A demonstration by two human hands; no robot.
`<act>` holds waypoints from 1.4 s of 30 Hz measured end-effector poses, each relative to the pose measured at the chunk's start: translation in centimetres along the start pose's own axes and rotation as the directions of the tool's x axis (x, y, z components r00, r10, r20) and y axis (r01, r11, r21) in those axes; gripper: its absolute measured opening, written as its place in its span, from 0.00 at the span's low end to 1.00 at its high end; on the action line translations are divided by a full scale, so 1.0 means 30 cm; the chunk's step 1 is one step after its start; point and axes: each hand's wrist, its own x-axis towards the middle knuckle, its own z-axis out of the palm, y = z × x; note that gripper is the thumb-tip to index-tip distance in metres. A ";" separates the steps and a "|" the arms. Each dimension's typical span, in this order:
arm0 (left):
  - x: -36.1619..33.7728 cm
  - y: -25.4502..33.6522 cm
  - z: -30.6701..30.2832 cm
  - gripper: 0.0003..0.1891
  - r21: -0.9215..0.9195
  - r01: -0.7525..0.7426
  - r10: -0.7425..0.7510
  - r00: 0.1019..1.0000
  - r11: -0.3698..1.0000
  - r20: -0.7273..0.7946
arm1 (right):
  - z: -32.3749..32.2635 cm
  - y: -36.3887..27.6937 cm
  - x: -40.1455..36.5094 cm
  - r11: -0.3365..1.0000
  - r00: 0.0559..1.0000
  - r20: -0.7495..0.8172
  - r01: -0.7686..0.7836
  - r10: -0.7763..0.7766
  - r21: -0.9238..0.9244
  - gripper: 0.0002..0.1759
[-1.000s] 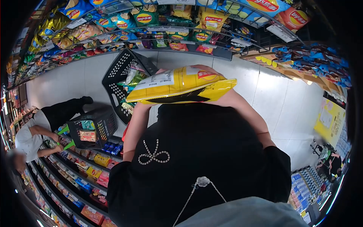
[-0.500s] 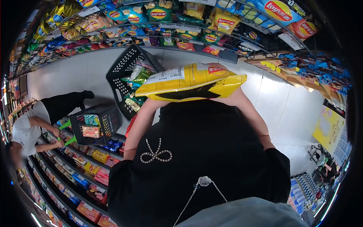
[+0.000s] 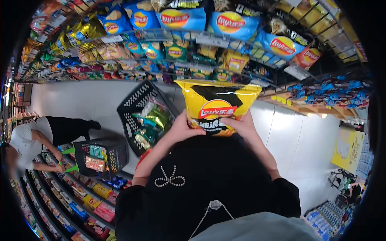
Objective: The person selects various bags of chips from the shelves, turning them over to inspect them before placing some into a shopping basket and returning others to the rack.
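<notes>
A yellow and black bag of Lay's chips (image 3: 219, 94) is held upright in front of my chest, its printed front facing me. My left hand (image 3: 184, 127) is closed on its lower left side, with the fingers partly hidden behind the bag. On the lower right, my right hand (image 3: 242, 123) grips it with the thumb across the front. Just left of my left arm is a dark shopping basket (image 3: 138, 94) with several snack bags (image 3: 157, 116) inside, green and gold among them.
Shelves of Lay's bags (image 3: 183, 20) run along the far side. At left, a person in a white top (image 3: 28, 138) holds the green handles of another basket (image 3: 120, 150). Packed shelves (image 3: 80, 207) stand at lower left. A yellow sign (image 3: 348, 142) is at right.
The chip bag has tipped from lying nearly flat to upright, and its front now faces me. Both my hands now show at its lower sides. The view has shifted upward toward the shelves.
</notes>
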 end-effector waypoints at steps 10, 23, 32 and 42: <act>0.030 -0.036 0.006 0.40 0.240 0.003 -0.004 1.000 0.971 0.006 | -0.012 0.030 -0.013 0.972 0.971 -0.214 -0.055 0.106 0.230 0.32; 0.040 -0.049 0.013 0.30 0.020 -0.034 0.037 0.988 0.999 -0.147 | -0.019 -0.017 -0.044 0.996 0.991 0.113 -0.062 0.068 -0.062 0.49; 0.035 0.005 0.035 0.30 0.047 -0.007 0.014 0.991 0.999 -0.137 | -0.009 -0.002 -0.049 0.999 0.998 0.054 -0.025 0.027 -0.033 0.42; 0.045 -0.010 0.022 0.34 0.271 0.012 0.005 0.998 0.963 -0.063 | -0.019 0.032 -0.072 0.993 0.993 -0.052 -0.097 0.101 0.070 0.40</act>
